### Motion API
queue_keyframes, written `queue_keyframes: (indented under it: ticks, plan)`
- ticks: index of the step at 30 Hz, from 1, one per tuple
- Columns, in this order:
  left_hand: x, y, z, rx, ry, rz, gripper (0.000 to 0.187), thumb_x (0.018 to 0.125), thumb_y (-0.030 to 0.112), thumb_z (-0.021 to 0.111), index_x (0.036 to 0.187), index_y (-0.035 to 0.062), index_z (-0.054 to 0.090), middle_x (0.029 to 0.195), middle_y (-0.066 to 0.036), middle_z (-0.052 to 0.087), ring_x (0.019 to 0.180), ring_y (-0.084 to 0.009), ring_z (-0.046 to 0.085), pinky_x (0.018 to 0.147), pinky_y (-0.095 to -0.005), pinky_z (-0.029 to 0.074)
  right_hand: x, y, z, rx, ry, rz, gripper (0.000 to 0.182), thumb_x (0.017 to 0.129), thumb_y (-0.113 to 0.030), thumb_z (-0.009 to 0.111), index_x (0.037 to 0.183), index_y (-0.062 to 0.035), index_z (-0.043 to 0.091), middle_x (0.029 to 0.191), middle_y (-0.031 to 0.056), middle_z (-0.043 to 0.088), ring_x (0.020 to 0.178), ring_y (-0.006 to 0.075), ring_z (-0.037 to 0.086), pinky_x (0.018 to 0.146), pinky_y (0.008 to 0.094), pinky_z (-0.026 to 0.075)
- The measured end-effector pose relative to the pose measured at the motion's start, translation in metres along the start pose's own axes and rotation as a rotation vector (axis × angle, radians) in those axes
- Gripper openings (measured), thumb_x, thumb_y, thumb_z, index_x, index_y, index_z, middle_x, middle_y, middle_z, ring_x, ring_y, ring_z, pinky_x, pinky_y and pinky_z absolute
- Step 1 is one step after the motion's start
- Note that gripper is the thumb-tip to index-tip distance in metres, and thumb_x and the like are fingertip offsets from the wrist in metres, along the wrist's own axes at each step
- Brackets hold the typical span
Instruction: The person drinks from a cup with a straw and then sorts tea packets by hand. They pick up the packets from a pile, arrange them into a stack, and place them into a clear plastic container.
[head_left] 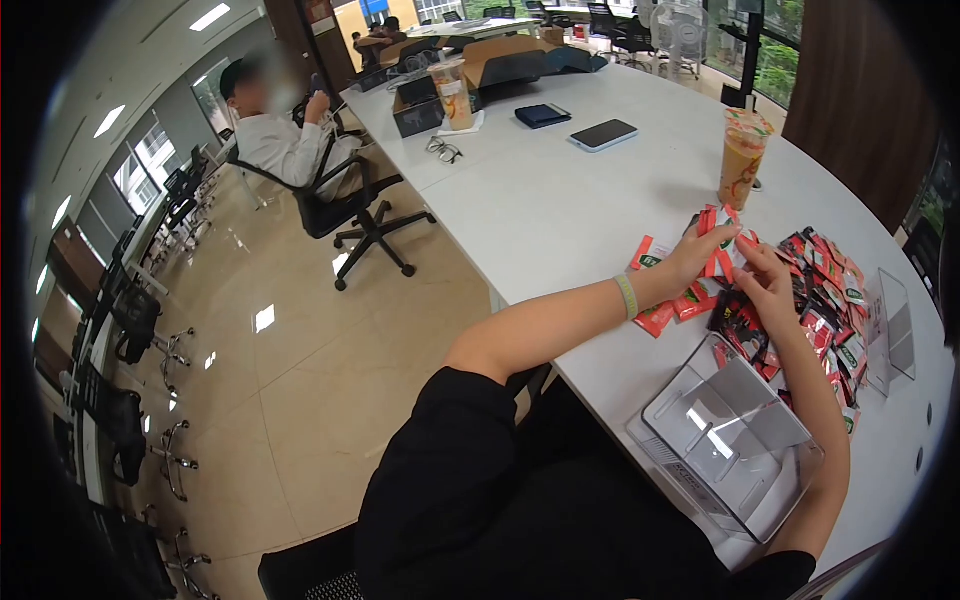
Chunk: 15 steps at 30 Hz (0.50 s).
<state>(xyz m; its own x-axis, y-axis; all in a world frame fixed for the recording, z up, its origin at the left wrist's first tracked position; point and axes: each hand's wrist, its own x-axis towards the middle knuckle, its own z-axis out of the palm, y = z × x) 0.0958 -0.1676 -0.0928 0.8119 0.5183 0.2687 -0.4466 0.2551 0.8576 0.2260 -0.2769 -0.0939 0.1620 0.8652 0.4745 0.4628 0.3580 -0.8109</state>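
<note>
My left hand [692, 258], with a pale band at the wrist, grips a few upright red-and-white sachets [712, 226] between thumb and fingers. Close beside it, my right hand [766, 288] has its fingers bent in against the edge of the same sachets; the exact contact is partly hidden. Under and left of my left hand lie several loose red sachets [655, 318]. A large heap of red, black and white sachets [826, 300] spreads to the right of my right hand. Below my hands, a clear plastic bin [700, 425] stands near the table edge, partly behind my right forearm.
On the white table [560, 215] are a drink cup [742, 165], a phone [603, 135], a dark wallet [543, 116], glasses [444, 150], another cup [455, 97] and open boxes [510, 65]. A clear stand [890, 335] is at right. A person [285, 140] sits across the aisle.
</note>
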Motion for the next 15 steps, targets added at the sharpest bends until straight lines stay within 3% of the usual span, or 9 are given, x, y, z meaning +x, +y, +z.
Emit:
queue_keyframes:
  ticks: [1, 6, 9, 15]
  plan:
    - [0.000, -0.001, -0.001, -0.053, -0.007, -0.014, 0.030, 0.083, 0.022, 0.059, 0.105, 0.0033, 0.053, 0.095, -0.005, 0.059, 0.093, -0.0105, 0.055, 0.080, -0.0270, 0.045, 0.001, 0.001, 0.000, -0.006, -0.004, 0.004, 0.042, 0.079, -0.003, 0.060, 0.121, -0.0027, 0.052, 0.086, 0.0009, 0.042, 0.074, 0.0057, 0.046, 0.062, 0.0181, 0.042]
    - [-0.002, -0.005, -0.004, 0.031, -0.011, 0.013, 0.023, 0.081, 0.012, 0.059, 0.100, 0.0019, 0.054, 0.093, -0.006, 0.059, 0.088, -0.0123, 0.056, 0.076, -0.0285, 0.046, -0.003, -0.004, 0.004, -0.119, 0.001, 0.012, 0.045, 0.079, -0.006, 0.062, 0.122, -0.0026, 0.051, 0.080, -0.0010, 0.043, 0.069, 0.0038, 0.044, 0.056, 0.0168, 0.037]
    - [0.002, -0.006, -0.006, 0.055, 0.083, -0.017, 0.023, 0.078, 0.007, 0.055, 0.101, 0.0023, 0.054, 0.091, -0.007, 0.059, 0.081, -0.0128, 0.057, 0.071, -0.0281, 0.047, -0.004, -0.014, 0.011, -0.098, -0.053, 0.057, 0.053, 0.079, -0.009, 0.064, 0.128, -0.0044, 0.045, 0.062, -0.0057, 0.043, 0.055, 0.0029, 0.039, 0.053, 0.0171, 0.034]
    - [0.007, -0.006, -0.010, 0.005, 0.082, -0.015, 0.031, 0.074, 0.003, 0.046, 0.103, -0.0015, 0.055, 0.090, -0.008, 0.059, 0.083, -0.0147, 0.058, 0.075, -0.0285, 0.048, -0.005, -0.014, 0.007, -0.279, -0.121, 0.004, 0.052, 0.078, -0.008, 0.064, 0.126, -0.0040, 0.047, 0.059, -0.0030, 0.043, 0.053, 0.0036, 0.038, 0.051, 0.0193, 0.034]
